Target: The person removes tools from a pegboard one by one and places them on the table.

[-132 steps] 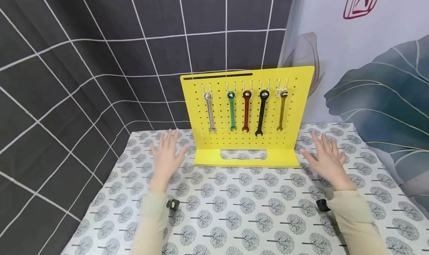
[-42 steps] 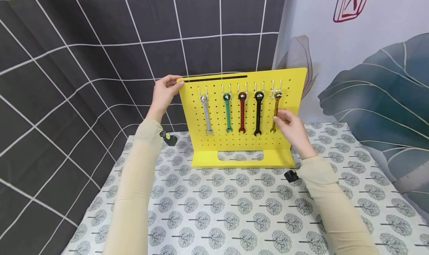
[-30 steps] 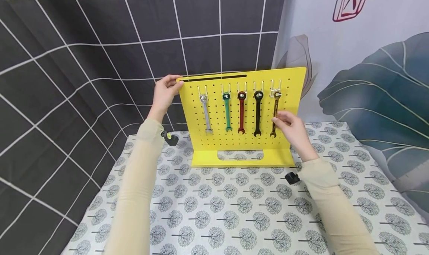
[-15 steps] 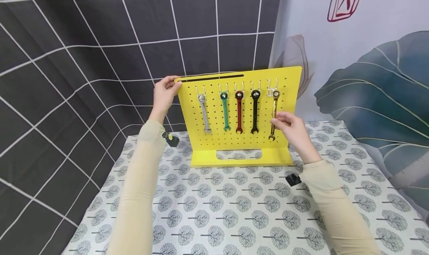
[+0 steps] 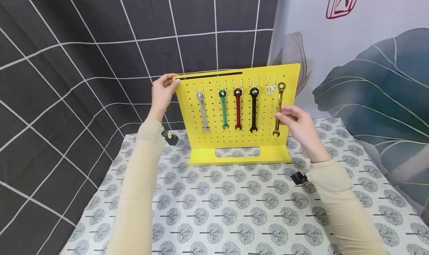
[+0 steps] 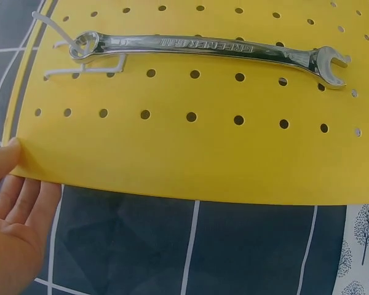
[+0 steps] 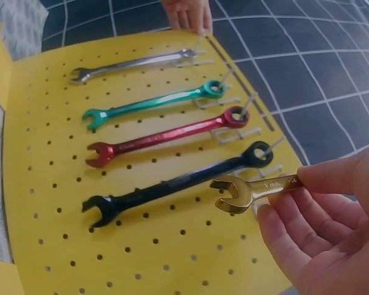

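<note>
My right hand [image 5: 303, 132] pinches a gold combination wrench [image 5: 279, 102] by its shank, held off the board with the ring end up. In the right wrist view the wrench's open end [image 7: 237, 193] shows past my fingertips. My left hand [image 5: 161, 95] grips the upper left corner of the yellow pegboard [image 5: 234, 137], thumb in front and fingers behind. On the pegboard hang a silver wrench [image 5: 203, 111], a green wrench [image 5: 223, 109], a red wrench [image 5: 238, 109] and a black wrench [image 5: 254, 111]. The rightmost double hook [image 5: 270, 89] carries nothing.
The pegboard stands on a table with a tree-print cloth [image 5: 214, 201]. Behind and to the left hangs a dark curtain with a white grid [image 5: 100, 72]. A pale leaf-print curtain [image 5: 335, 53] is at the right.
Both hands rose from beside the pegboard; the left took its corner. The right took hold of the gold wrench, brought it off its hook and moved it slightly right.
</note>
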`<action>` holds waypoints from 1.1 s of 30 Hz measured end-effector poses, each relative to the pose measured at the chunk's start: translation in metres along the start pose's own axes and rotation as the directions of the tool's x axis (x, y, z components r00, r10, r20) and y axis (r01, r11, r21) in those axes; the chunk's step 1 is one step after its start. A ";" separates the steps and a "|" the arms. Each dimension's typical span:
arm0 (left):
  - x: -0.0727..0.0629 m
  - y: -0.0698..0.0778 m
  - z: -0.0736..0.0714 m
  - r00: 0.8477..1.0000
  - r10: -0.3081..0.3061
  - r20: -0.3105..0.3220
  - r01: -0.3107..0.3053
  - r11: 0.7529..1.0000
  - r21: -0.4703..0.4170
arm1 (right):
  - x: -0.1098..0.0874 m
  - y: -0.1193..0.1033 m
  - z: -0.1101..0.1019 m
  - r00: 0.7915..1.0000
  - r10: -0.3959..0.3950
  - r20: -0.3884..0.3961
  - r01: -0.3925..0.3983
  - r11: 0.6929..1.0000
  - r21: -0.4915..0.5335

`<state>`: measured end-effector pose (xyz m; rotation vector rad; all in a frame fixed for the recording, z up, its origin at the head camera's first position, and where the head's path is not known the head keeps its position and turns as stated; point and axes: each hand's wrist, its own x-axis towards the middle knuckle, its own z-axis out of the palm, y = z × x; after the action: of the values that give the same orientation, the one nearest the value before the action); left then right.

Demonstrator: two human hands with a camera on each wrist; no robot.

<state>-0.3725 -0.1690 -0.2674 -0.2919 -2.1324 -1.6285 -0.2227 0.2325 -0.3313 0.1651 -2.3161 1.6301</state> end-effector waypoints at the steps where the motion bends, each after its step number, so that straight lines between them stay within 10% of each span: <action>1: 0.000 0.000 0.000 1.000 -0.003 0.001 0.003 1.000 0.000 | 0.000 0.000 -0.002 1.000 0.000 -0.004 0.000 1.000 0.002; 17: 0.001 -0.002 -0.005 1.000 0.002 -0.017 -0.002 1.000 0.003 | -0.011 0.031 -0.054 0.998 0.034 -0.058 -0.039 0.996 -0.077; 33: 0.001 -0.004 -0.002 1.000 0.009 -0.008 -0.009 1.000 -0.001 | -0.024 0.086 -0.067 0.980 0.190 0.067 -0.166 0.950 -0.263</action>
<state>-0.3746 -0.1723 -0.2698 -0.2947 -2.1211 -1.6232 -0.2111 0.3229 -0.3955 -0.0284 -2.6543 1.4062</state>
